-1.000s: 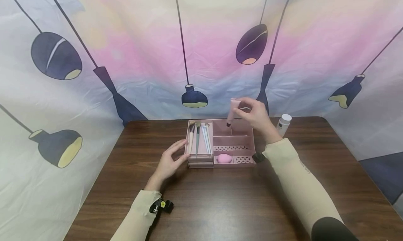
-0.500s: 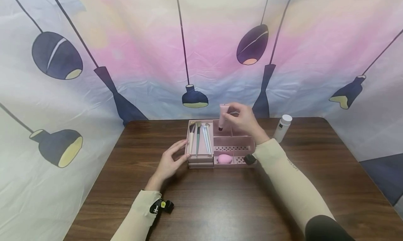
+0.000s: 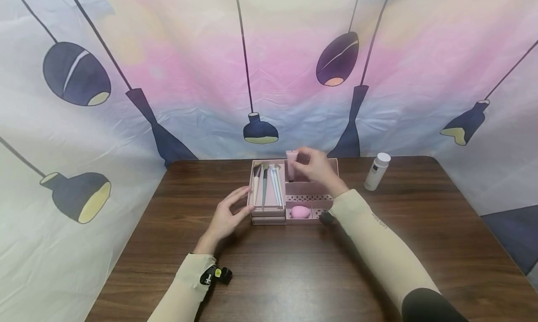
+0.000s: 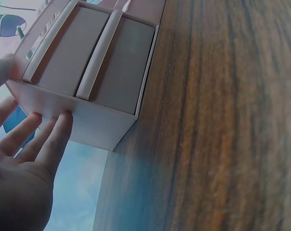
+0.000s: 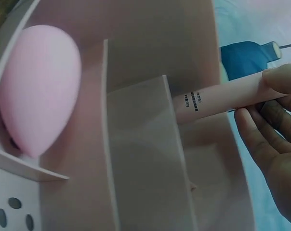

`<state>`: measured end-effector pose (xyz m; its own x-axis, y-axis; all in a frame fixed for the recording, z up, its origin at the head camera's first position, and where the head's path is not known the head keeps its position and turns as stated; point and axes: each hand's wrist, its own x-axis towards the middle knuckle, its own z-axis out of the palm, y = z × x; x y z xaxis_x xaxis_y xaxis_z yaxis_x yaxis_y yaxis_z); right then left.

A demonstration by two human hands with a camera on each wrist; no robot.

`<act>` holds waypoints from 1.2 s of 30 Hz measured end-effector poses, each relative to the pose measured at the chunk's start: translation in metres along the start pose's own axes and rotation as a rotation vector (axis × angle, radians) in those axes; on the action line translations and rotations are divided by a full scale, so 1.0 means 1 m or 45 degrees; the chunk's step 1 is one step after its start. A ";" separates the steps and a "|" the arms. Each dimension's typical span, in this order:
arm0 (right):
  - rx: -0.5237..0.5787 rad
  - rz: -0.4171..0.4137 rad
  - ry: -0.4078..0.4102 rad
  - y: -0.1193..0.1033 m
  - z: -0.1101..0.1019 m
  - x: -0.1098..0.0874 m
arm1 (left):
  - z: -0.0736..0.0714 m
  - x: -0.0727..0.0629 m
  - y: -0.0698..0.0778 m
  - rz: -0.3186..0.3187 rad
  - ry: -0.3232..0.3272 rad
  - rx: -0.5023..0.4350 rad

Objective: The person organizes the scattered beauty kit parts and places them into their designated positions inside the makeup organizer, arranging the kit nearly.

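A pink cosmetic tube point(image 3: 291, 164) stands cap down, its lower end inside the back left compartment of the pink organizer point(image 3: 311, 188). My right hand point(image 3: 316, 167) pinches its upper end between thumb and fingers. In the right wrist view the tube point(image 5: 218, 98) carries small dark print, and a divider hides its cap. My left hand point(image 3: 224, 219) rests its straight fingers against the organizer's left side. The left wrist view has those fingertips point(image 4: 64, 120) touching the side wall, beside two drawers point(image 4: 121, 65).
Several makeup brushes point(image 3: 265, 186) lie on the organizer's left top. A pink makeup sponge point(image 3: 300, 212) sits in a front compartment. To the right, a white bottle point(image 3: 377, 171) stands on the wooden table point(image 3: 269, 275). A printed cloth point(image 3: 210, 69) hangs behind.
My right hand has carried the tube left and down, from above the organizer into its back left compartment. The left hand has stayed put.
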<state>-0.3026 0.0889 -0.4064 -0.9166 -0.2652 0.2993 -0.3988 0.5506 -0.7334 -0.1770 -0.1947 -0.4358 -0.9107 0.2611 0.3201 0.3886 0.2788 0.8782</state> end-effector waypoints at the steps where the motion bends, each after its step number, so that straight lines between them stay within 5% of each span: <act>1: -0.015 0.014 -0.009 0.001 0.001 0.000 | 0.000 0.000 0.000 0.001 0.000 -0.002; 36: 0.004 0.045 -0.090 0.009 0.007 -0.009 | 0.000 0.000 0.000 -0.001 0.005 0.001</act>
<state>-0.2977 0.0909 -0.4198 -0.9258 -0.3005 0.2294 -0.3657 0.5580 -0.7449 -0.1767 -0.1948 -0.4357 -0.9117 0.2569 0.3206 0.3876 0.2796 0.8784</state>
